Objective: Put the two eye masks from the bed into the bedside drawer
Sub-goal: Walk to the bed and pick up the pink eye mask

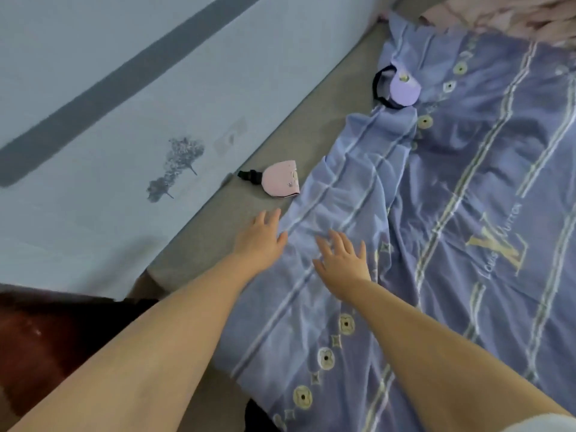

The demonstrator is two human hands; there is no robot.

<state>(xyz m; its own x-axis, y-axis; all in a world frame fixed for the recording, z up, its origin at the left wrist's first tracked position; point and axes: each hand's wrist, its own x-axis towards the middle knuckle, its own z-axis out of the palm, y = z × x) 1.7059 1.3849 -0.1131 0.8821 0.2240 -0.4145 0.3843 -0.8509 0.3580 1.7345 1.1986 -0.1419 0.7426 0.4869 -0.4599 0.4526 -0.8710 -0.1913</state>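
Observation:
A folded pink eye mask with a black strap lies on the grey bed surface beside the edge of a purple quilt. Farther up, a folded purple eye mask with a black strap rests on the quilt. My left hand is stretched out flat, fingers apart, a short way below the pink mask and not touching it. My right hand hovers spread over the quilt, empty. The bedside drawer is not in sight.
A pale wall with a grey stripe and a tree print runs along the left of the bed. Dark reddish wooden furniture sits at the lower left. Pinkish bedding is bunched at the top right.

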